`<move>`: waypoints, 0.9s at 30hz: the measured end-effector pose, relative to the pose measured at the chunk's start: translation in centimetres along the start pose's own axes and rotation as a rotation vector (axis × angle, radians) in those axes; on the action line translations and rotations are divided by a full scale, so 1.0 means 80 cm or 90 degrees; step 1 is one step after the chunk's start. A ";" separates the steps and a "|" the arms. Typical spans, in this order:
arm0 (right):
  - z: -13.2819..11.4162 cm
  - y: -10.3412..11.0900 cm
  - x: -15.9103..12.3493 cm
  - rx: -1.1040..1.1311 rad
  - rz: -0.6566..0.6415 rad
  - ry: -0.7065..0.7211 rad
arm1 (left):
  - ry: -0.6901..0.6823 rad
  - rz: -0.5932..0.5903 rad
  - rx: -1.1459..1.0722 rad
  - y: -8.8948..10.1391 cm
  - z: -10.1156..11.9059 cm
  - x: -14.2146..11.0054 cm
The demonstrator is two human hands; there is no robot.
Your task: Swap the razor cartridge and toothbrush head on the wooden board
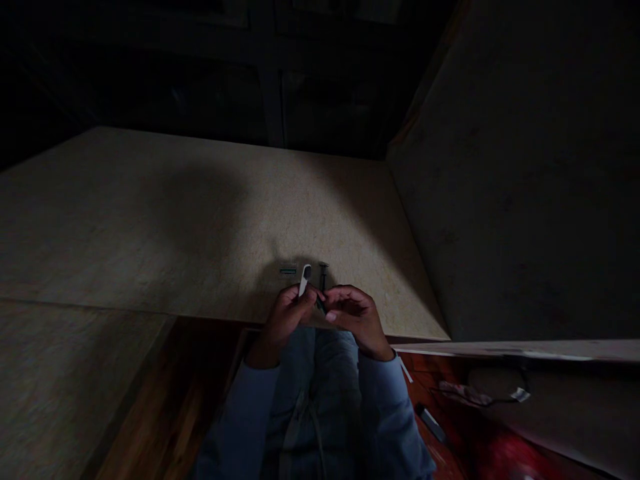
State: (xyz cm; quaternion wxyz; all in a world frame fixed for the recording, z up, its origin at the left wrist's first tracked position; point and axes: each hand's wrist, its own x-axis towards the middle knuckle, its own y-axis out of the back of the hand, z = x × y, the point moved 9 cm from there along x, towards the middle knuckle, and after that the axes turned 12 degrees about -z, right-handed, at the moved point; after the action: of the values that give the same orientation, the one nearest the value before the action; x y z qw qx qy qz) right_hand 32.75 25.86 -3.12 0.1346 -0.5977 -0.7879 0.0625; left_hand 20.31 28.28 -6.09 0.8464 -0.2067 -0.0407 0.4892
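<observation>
My left hand (289, 313) is closed around a white toothbrush (303, 280), whose dark bristles point up and to the right. My right hand (357, 317) has its thumb and fingers curled in a pinch, close against the left fingertips. Between the two hands shows a small dark green piece (321, 305), partly hidden by fingers; it touches the right fingertips. Just beyond them a dark razor (323, 272) lies on the table, head away from me, lower handle hidden by the hands. A narrow green-edged strip (288, 271), like a razor cartridge, lies left of the toothbrush.
The pale speckled tabletop (200, 227) is dimly lit, with shadows across it. A dark grey wall or panel (515, 173) rises at the right. Dark framed panes (165, 100) stand behind. Below right, a reddish floor (425, 373) holds several loose items.
</observation>
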 end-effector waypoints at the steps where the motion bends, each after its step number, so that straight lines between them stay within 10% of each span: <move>1: -0.003 -0.003 0.001 -0.012 -0.013 0.018 | 0.006 -0.002 -0.024 -0.002 -0.004 0.001; 14: -0.036 -0.018 0.001 -0.270 -0.052 0.118 | 0.001 0.043 -0.164 -0.014 -0.006 0.001; 27: -0.011 0.027 -0.010 0.009 0.118 0.100 | 0.027 -0.002 -0.147 -0.026 -0.012 -0.001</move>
State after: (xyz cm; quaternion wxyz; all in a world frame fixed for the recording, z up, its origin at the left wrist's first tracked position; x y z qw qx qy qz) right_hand 35.16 25.67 -2.96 0.1935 -0.6702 -0.7158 0.0331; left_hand 22.21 27.05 -6.15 0.8185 -0.3128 -0.0790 0.4753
